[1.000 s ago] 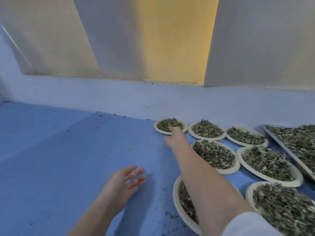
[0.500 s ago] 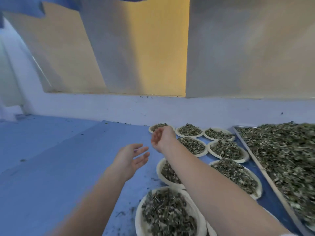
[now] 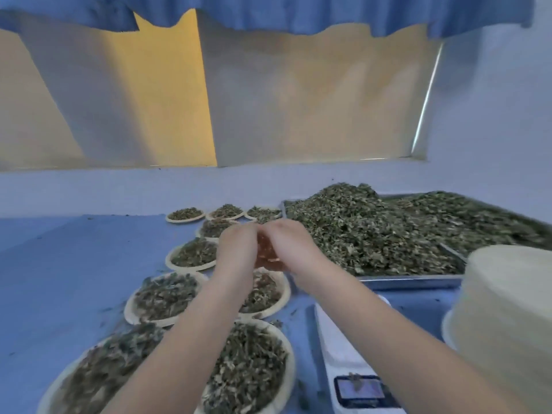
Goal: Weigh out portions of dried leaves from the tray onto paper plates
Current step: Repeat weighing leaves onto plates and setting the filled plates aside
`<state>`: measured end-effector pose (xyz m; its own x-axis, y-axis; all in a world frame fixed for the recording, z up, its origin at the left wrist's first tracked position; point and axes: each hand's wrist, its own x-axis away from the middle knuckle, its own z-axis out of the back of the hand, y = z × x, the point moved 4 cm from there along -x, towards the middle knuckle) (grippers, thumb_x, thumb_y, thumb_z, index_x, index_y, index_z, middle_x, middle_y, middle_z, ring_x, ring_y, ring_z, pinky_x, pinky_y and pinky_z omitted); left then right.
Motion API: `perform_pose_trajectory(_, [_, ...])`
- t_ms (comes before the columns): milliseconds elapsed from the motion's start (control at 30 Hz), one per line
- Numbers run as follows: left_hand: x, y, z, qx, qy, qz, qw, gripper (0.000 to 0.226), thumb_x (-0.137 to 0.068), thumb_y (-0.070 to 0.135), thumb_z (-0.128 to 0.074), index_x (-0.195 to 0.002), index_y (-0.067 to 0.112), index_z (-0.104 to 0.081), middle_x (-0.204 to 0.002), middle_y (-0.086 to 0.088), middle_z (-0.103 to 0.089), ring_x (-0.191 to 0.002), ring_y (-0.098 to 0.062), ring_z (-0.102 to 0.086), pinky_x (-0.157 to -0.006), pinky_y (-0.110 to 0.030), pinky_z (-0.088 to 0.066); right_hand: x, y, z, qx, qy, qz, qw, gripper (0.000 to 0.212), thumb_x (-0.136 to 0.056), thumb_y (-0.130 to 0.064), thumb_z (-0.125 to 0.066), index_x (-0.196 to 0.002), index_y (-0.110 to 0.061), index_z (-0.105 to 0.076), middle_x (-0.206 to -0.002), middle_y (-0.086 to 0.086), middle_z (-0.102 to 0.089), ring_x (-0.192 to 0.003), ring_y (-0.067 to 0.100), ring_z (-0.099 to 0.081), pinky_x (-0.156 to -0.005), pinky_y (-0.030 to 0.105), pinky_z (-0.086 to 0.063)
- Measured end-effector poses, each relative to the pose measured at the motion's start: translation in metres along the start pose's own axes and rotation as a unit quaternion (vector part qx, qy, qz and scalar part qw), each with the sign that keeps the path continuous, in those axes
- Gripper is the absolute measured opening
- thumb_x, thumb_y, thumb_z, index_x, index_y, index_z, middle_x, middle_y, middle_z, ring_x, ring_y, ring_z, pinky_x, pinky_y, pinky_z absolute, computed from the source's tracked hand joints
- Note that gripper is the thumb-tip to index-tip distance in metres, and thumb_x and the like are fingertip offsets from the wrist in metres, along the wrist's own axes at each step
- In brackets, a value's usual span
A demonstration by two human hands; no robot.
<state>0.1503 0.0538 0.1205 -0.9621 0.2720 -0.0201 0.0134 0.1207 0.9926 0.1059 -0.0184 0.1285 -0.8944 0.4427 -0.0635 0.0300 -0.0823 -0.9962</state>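
Observation:
A metal tray (image 3: 409, 282) at the right holds a big heap of dried leaves (image 3: 373, 231). Several paper plates of leaves lie in two rows on the blue cloth, from the far plate (image 3: 171, 219) to the near plate (image 3: 290, 351). My left hand (image 3: 236, 249) and my right hand (image 3: 288, 249) meet palm to palm above the middle plates, left of the tray. Both are blurred, and I see nothing held between them. A white scale (image 3: 343, 348) with a dark display (image 3: 360, 389) sits empty under my right forearm.
A tall stack of empty paper plates (image 3: 507, 309) stands at the right edge, in front of the tray. Blue cloth (image 3: 74, 279) stretches bare to the left. A pale wall ledge (image 3: 119, 189) runs behind, with blue fabric hanging above.
My right hand left the far plate and drew back; my left hand rose to meet it. My view swung right, bringing the tray, scale and plate stack into sight.

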Motion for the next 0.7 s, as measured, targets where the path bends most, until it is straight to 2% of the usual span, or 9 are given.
perform_pose_trajectory(67, [0.019, -0.001, -0.044, -0.066, -0.03, -0.056, 0.996, 0.021, -0.087, 0.003, -0.044, -0.09, -0.003, -0.064, -0.081, -0.021, -0.064, -0.073, -0.031, -0.063, -0.065, -0.039, -0.051, 0.026, -0.013, 0.049, 0.183, 0.064, 0.071, 0.978, 0.023, -0.092, -0.014, -0.042, -0.073, -0.016, -0.055, -0.071, 0.004, -0.059, -0.064, 0.019, -0.057, -0.053, 0.019, -0.043])
perform_pose_trajectory(167, [0.049, 0.001, -0.109, -0.154, -0.104, -0.138, 0.973, 0.023, -0.09, 0.011, -0.043, -0.083, 0.006, -0.064, -0.078, -0.013, -0.064, -0.074, -0.025, -0.06, -0.067, -0.033, -0.046, 0.061, -0.034, 0.117, 0.437, 0.133, 0.117, 0.882, 0.024, -0.093, -0.015, -0.039, -0.108, -0.012, -0.058, -0.1, 0.008, -0.063, -0.091, 0.025, -0.059, -0.07, 0.029, -0.044])
perform_pose_trajectory(233, [0.068, -0.002, -0.151, -0.188, -0.164, -0.172, 0.953, 0.027, -0.092, 0.014, -0.042, -0.074, 0.008, -0.061, -0.069, -0.009, -0.062, -0.069, -0.026, -0.057, -0.068, -0.035, -0.048, 0.078, -0.042, 0.159, 0.559, 0.158, 0.095, 0.808, 0.028, -0.092, -0.014, -0.041, -0.113, -0.014, -0.06, -0.105, 0.009, -0.062, -0.094, 0.027, -0.058, -0.071, 0.031, -0.043])
perform_pose_trajectory(300, [0.086, -0.008, -0.192, -0.255, -0.215, -0.202, 0.921, 0.026, -0.092, 0.017, -0.042, -0.076, 0.013, -0.062, -0.067, -0.002, -0.06, -0.065, -0.022, -0.053, -0.059, -0.031, -0.041, 0.09, -0.042, 0.199, 0.636, 0.159, 0.051, 0.754, 0.027, -0.089, -0.011, -0.047, -0.108, -0.016, -0.066, -0.101, 0.008, -0.062, -0.091, 0.027, -0.058, -0.073, 0.03, -0.045])
perform_pose_trajectory(400, [0.101, -0.025, -0.238, -0.351, -0.241, -0.215, 0.879, 0.023, -0.094, 0.026, -0.047, -0.11, 0.017, -0.061, -0.102, -0.002, -0.062, -0.089, -0.02, -0.054, -0.068, -0.026, -0.034, 0.096, -0.027, 0.254, 0.689, 0.138, -0.013, 0.711, 0.028, -0.086, -0.011, -0.054, -0.11, -0.015, -0.068, -0.106, 0.006, -0.065, -0.098, 0.025, -0.061, -0.083, 0.033, -0.051])
perform_pose_trajectory(467, [0.103, -0.038, -0.26, -0.381, -0.255, -0.192, 0.867, 0.031, -0.092, 0.032, -0.052, -0.113, 0.011, -0.058, -0.114, -0.007, -0.061, -0.101, -0.027, -0.057, -0.069, -0.027, -0.037, 0.094, -0.015, 0.289, 0.694, 0.126, -0.028, 0.708, 0.023, -0.088, -0.012, -0.053, -0.105, -0.012, -0.068, -0.107, 0.006, -0.066, -0.101, 0.026, -0.061, -0.086, 0.034, -0.051])
perform_pose_trajectory(533, [0.106, -0.047, -0.271, -0.395, -0.261, -0.175, 0.863, 0.028, -0.087, 0.028, -0.054, -0.107, 0.009, -0.058, -0.107, -0.01, -0.063, -0.097, -0.028, -0.059, -0.064, -0.028, -0.04, 0.087, -0.004, 0.317, 0.687, 0.103, -0.013, 0.719, 0.014, -0.09, -0.016, -0.051, -0.089, -0.01, -0.065, -0.1, 0.007, -0.066, -0.095, 0.026, -0.06, -0.08, 0.031, -0.049])
perform_pose_trajectory(633, [0.103, -0.047, -0.272, -0.397, -0.247, -0.168, 0.868, 0.027, -0.08, 0.006, -0.047, -0.103, 0.009, -0.062, -0.103, -0.009, -0.063, -0.088, -0.026, -0.055, -0.062, -0.028, -0.037, 0.079, 0.005, 0.347, 0.647, 0.09, 0.031, 0.756, 0.025, -0.09, -0.029, -0.059, -0.109, -0.015, -0.066, -0.111, 0.002, -0.066, -0.103, 0.022, -0.059, -0.08, 0.029, -0.043])
perform_pose_trajectory(700, [0.101, -0.044, -0.272, -0.394, -0.251, -0.17, 0.868, 0.031, -0.078, -0.001, -0.04, -0.098, 0.004, -0.064, -0.094, -0.011, -0.062, -0.076, -0.025, -0.05, -0.056, -0.027, -0.032, 0.075, 0.007, 0.36, 0.604, 0.098, 0.059, 0.788, 0.026, -0.087, -0.033, -0.065, -0.11, -0.021, -0.069, -0.107, -0.004, -0.067, -0.101, 0.016, -0.06, -0.078, 0.025, -0.043])
